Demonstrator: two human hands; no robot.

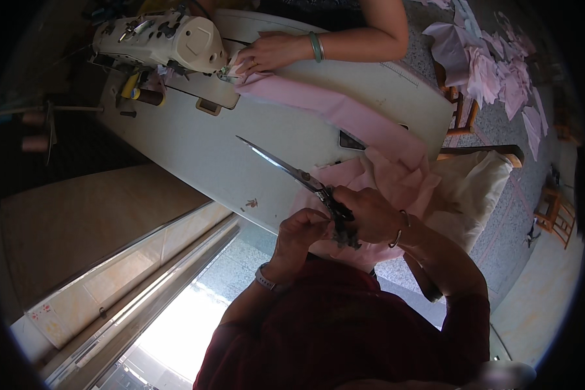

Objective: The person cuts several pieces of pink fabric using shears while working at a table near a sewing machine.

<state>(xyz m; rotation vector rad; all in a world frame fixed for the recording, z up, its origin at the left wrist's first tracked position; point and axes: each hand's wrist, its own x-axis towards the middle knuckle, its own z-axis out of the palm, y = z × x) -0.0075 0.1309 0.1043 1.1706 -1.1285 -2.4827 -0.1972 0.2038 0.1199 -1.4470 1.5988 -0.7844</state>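
Note:
My right hand (374, 214) is closed round the handles of a large pair of scissors (303, 175). Its long blades look shut and point up and left over the table. Close beside the handles, my left hand (300, 235) is closed in a pinch; whatever lies between its fingertips is too small to make out. Dark cloth-like wrapping hangs about the scissor handles. Under and beyond my right hand lies crumpled pink fabric (403, 182) at the table's near edge.
A co-worker's hand (270, 52) presses a long pink fabric strip (331, 107) at a sewing machine (166, 42). A dark phone (351, 140) lies partly under the strip. Thread scraps (250, 203) dot the white table (195, 146). Pink offcuts (487, 65) are heaped at far right.

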